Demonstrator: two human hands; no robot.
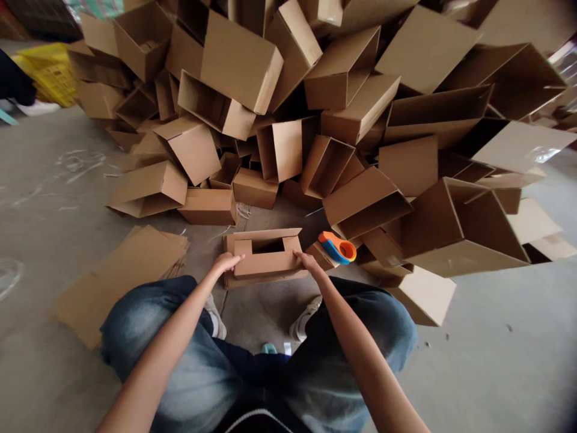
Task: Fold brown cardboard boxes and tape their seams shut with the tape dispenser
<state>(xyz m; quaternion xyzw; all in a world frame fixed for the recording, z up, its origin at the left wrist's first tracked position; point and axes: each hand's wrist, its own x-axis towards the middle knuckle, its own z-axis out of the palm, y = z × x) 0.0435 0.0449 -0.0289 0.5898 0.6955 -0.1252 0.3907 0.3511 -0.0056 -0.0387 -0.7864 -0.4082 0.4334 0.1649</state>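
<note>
A small brown cardboard box (pixel 267 264) lies on the floor between my feet. Its end flaps are folded in, the near flap lies over them, and the far flap stands up, with a dark gap in the middle. My left hand (pixel 228 263) grips the box at its left end, thumb on top. At the right end, my right hand (pixel 305 261) grips it the same way; the fingers underneath are hidden. Just right of that hand, an orange and blue tape dispenser (pixel 338 248) rests on a small piece of cardboard (pixel 321 255).
A big heap of open cardboard boxes (pixel 241 60) fills the far side and right. Flat cardboard sheets (pixel 128 270) are stacked by my left knee. A yellow crate (pixel 47 72) stands far left. Clear strips (pixel 81 162) litter the concrete floor.
</note>
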